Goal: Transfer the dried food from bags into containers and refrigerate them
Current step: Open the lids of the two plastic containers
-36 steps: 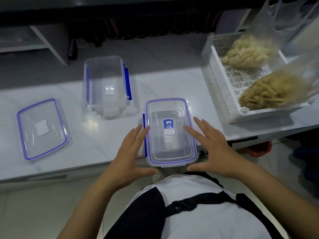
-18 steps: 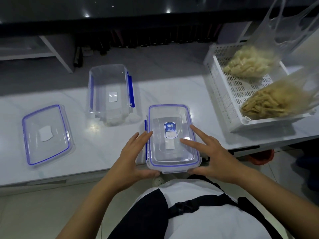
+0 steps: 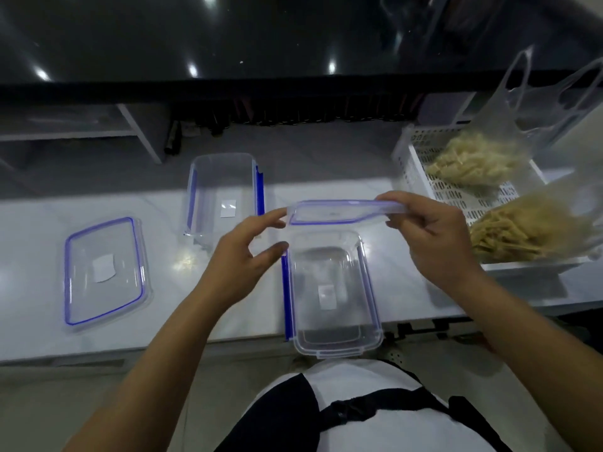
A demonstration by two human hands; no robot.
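Domestic kitchen setting: a pale marble-look counter (image 3: 228,321) carrying clear clip-lock containers (image 3: 222,190), a loose lid (image 3: 104,272) and a white perforated basket (image 3: 421,164) of bagged dried food (image 3: 476,158), with dark bottles (image 3: 293,115) ranged on the shelf behind.

Right hand (image 3: 434,236) pinches clear lid (image 3: 339,212) above near open container (image 3: 332,295) on counter (image 3: 32,321), left hand (image 3: 241,262) touching lid's left edge; basket (image 3: 421,177) with two bags far right.
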